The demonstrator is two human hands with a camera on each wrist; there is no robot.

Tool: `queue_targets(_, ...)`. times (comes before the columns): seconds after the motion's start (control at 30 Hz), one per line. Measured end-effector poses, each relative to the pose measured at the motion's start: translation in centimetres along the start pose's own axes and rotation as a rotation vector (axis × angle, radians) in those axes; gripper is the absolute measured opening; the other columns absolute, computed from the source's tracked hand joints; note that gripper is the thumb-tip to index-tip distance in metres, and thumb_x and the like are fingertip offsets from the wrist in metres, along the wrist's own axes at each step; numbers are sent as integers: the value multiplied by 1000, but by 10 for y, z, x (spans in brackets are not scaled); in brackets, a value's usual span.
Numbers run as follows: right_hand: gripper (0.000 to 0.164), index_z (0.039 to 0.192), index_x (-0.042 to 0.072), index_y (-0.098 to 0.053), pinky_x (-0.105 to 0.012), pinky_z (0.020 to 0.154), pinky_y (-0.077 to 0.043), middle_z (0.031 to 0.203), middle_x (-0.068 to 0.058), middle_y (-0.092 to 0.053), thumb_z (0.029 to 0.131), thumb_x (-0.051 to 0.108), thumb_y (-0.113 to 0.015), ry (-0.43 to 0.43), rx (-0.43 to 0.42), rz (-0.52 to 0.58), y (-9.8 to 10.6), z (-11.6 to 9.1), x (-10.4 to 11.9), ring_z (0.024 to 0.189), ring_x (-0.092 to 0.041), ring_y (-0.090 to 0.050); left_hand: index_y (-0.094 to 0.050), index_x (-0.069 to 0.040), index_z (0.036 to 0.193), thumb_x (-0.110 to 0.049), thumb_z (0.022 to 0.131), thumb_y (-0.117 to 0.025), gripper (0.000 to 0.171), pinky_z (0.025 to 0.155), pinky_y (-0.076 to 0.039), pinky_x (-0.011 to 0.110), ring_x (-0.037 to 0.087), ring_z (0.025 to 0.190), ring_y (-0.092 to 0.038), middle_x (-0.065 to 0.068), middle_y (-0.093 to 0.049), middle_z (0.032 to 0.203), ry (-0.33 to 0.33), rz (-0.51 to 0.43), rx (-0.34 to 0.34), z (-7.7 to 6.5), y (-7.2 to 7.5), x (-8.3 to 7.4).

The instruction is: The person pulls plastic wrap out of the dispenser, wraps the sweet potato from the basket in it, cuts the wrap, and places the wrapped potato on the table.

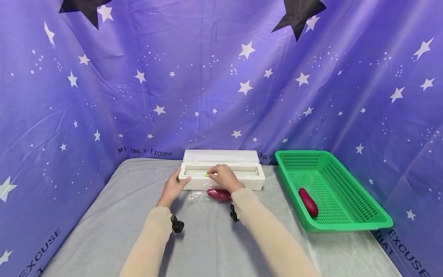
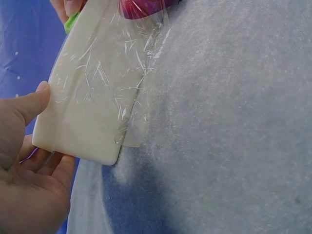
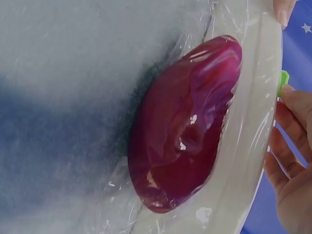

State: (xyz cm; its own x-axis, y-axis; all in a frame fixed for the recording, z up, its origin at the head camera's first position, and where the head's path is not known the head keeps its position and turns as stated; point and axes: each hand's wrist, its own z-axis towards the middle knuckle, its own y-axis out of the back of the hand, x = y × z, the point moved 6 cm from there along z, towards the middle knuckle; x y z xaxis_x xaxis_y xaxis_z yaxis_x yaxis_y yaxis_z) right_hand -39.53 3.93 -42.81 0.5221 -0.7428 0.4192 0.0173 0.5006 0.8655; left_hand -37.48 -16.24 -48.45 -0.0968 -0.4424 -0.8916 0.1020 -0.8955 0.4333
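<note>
A long white cling film dispenser [image 1: 225, 183] stands on the table with its clear lid [image 1: 221, 156] raised at the back. My left hand [image 1: 172, 187] grips its left end, thumb on the near upper edge and fingers curled round the end. At the front edge my right hand [image 1: 225, 177] pinches a small green slide cutter [image 3: 283, 83]. Clear film [image 2: 105, 83] drapes down over the dispenser's front. A purple-red sweet potato [image 3: 183, 131] lies against the front, covered by film; in the head view my right wrist hides its right end.
To the right sits a green perforated basket [image 1: 346, 227], holding another purple-red sweet potato [image 1: 308, 202]. A grey cloth [image 1: 121, 215] covers the table. Behind hangs a purple star-printed curtain [image 1: 207, 96], close to the dispenser's lid.
</note>
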Motion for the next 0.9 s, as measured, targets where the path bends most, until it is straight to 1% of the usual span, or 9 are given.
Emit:
queue_targets(0.27,14,105,13,-78,-36,97,-48,106,-1,-74,96,18,-70,-34,6,-16,-5,5,6,104,-24,-63,-22,4,156,-24,99,-66,77,113,-34,48,42,139,-38,28,-31,156,4,-15,12,2,1,2)
queue_targets(0.5,13,104,14,-79,-35,95,-48,105,0,-74,95,18,-71,-33,1,-27,-8,8,14,102,-23,-62,-21,3,156,-23,100,-65,76,113,-33,49,41,139,-38,28,-30,156,13,-29,15,2,0,2)
queue_targets(0.77,13,104,14,-79,-36,95,-48,106,-1,-73,95,18,-71,-62,-2,-8,-12,10,21,102,-23,-61,-21,3,156,-24,100,-65,76,112,-34,51,42,138,-39,29,-30,155,10,-14,14,2,0,2)
queue_targets(0.9,12,103,15,-79,-35,93,-49,106,0,-73,95,18,-71,-70,-6,-13,-16,11,24,101,-22,-60,-21,3,157,-24,100,-65,76,112,-34,50,41,138,-39,28,-32,155,9,-25,23,1,1,2)
